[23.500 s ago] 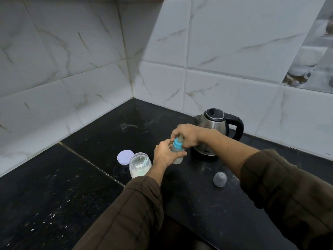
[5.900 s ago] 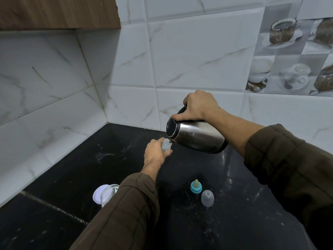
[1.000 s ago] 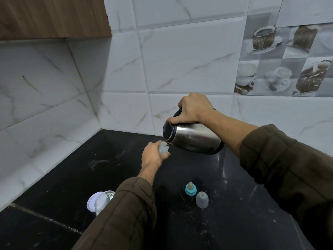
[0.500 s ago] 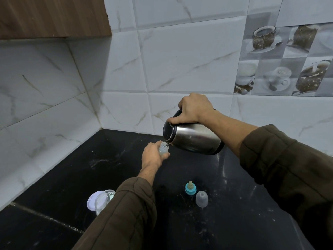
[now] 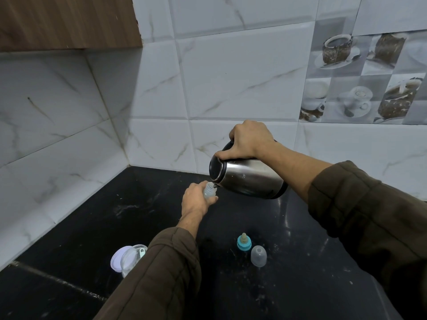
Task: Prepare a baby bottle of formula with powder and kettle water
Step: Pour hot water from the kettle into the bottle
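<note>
Water stage under way: right hand [image 5: 250, 140] grips tipped steel kettle [image 5: 248, 179], spout at the mouth of small clear bottle [image 5: 209, 191], left hand [image 5: 196, 200] wrapped round it above the counter. Blue teat ring [image 5: 244, 243] and clear cap [image 5: 258, 255] lie unfitted.

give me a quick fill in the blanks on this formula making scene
The right hand tilts the shiny steel ____.
The left hand holds a small clear ____ at the spout.
The teal-ringed teat stands on the black counter beside a clear dome-shaped ____.
Missing: kettle, bottle, cap.
</note>
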